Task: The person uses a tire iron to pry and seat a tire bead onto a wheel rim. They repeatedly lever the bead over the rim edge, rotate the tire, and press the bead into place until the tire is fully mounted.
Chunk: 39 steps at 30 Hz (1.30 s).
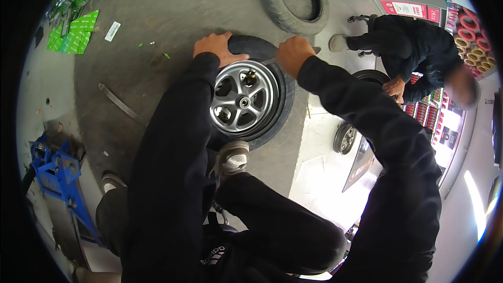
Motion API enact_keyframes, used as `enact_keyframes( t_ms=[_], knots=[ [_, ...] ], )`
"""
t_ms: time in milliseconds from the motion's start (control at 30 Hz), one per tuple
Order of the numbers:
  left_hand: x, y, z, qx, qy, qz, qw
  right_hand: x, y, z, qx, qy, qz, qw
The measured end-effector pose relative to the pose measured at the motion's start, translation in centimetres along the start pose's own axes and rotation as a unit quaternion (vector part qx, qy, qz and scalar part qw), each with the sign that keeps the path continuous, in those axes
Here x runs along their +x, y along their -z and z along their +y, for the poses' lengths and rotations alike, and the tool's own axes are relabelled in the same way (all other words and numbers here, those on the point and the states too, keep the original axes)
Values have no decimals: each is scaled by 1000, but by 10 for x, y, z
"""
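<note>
A silver spoked wheel rim (245, 102) lies on the floor with a black tire (283, 112) around it. My left hand (214, 50) rests on the far left part of the tire, fingers spread and thumb pointing toward the rim. At the far right side my right hand (295, 55) is closed in a fist around a flat metal tire lever (269, 62). One end of the lever reaches the gap between tire and rim; the other sticks out past my fist. My shoe (233, 157) is at the near edge of the tire.
A worn tire (272, 1) lies beyond the wheel. Another flat lever (121, 105) is on the floor at left, near a blue metal stand (58, 170). Green packaging (73, 32) lies far left. A crouching co-worker (419, 47) handles another wheel at right; a small rim (345, 139) stands nearby.
</note>
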<state>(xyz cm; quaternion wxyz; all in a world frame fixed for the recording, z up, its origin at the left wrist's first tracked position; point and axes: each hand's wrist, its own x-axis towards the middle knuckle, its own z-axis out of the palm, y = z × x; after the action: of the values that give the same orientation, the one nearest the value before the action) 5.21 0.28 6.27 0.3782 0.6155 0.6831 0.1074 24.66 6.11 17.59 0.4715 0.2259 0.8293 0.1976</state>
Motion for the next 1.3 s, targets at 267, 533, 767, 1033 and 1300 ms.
enact_keyframes(
  t_ms=[267,533,767,1033,1300],
  knots=[
    [-21,9,-13,7,36,30,999,5,36,-15,12,40,-39,998],
    [-25,-4,14,-14,28,62,998,30,-9,-27,21,-111,1,994],
    [-131,10,-44,-58,183,171,966,5,74,-82,-157,-1,240,958],
    [-290,-12,-75,-101,379,121,912,-23,144,-255,-49,-112,216,969],
    [-317,-39,-103,-41,327,-111,938,-13,154,-351,205,-194,55,958]
  ],
)
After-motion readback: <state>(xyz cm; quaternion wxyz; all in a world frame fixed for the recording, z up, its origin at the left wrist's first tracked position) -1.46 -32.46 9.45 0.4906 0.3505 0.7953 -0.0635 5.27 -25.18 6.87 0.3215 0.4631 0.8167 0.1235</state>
